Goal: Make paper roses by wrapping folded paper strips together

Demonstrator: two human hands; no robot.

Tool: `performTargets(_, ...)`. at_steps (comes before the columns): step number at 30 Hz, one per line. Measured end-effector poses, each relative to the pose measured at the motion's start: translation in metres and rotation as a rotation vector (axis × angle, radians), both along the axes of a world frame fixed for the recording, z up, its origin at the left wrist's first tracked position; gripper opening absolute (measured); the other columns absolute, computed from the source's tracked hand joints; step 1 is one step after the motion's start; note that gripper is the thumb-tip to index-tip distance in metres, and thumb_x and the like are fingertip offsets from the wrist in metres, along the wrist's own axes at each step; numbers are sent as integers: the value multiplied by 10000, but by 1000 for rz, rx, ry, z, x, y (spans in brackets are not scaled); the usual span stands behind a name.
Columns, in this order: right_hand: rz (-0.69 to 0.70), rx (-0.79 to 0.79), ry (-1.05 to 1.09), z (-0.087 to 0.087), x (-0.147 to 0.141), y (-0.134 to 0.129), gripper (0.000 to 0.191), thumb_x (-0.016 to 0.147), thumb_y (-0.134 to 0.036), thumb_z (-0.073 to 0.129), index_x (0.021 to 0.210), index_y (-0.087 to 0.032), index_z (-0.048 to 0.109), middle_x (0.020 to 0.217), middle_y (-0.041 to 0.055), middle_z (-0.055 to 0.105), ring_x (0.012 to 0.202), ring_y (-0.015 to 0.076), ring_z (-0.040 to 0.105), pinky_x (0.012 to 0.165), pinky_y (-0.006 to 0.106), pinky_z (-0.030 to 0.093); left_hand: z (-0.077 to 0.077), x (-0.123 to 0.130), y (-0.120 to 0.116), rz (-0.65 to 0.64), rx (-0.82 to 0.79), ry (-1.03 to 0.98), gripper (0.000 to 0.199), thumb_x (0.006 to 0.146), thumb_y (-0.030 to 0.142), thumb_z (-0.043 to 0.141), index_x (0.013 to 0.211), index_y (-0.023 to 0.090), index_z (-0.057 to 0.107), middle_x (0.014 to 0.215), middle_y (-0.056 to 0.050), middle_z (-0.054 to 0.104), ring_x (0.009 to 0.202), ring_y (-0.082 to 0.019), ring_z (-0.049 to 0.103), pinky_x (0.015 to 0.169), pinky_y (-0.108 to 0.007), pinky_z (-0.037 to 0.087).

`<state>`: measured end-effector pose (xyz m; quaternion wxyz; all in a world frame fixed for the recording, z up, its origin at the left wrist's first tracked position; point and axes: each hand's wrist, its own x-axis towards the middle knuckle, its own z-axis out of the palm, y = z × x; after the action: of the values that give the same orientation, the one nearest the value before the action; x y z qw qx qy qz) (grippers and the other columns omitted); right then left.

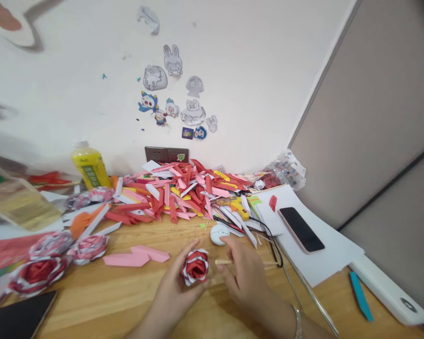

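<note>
Wood desk [102, 294], red/wht paper rose [196, 267], in L hand [175, 287]

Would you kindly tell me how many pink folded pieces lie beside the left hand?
2: the nearer piece, left of the left hand; the farther piece, overlapping it; more may hide beneath.

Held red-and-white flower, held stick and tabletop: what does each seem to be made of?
Red-and-white flower: matte folded paper, it seems, from the angular folds and thin layered edges.
Stick: probably bare wood or bamboo, given its pale tan colour and dull look.
Tabletop: wood or wood-look laminate with a slight sheen; grain-like streaks show, but the look leaves open which.
</note>
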<state>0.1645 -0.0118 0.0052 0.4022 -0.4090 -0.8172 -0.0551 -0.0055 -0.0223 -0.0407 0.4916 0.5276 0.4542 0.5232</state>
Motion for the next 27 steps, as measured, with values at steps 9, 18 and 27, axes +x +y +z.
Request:
performTargets(9, 249, 66, 55, 4, -1, -4, 206, 940, -207, 300, 1041, -186, 479, 789, 41, 605, 668, 156, 559, 581, 266, 416, 6, 4, -2, -36, 34, 0, 439, 637, 189, 683, 1043, 202, 514, 1013, -67, 653, 963, -239, 630, 812, -337, 521)
performTargets(18, 102, -90, -12, -2, -7, -4, 200, 892, -157, 406, 907, -171, 605, 811, 64, 593, 696, 165, 537, 605, 277, 421, 6, 2, -7, 58, 128, 229, 385, 681, 216, 644, 1011, 199, 446, 932, -55, 626, 833, -227, 653, 725, -348, 541)
performTargets(27, 95, -197, 72, -6, -7, -3, 170, 893, -247, 460, 865, -183, 616, 821, 57, 600, 709, 174, 555, 629, 290, 441, 11, 3, -7, 17, 114, 189, 496, 624, 159, 652, 1093, 197, 496, 1056, -88, 631, 960, -249, 627, 822, -364, 523)
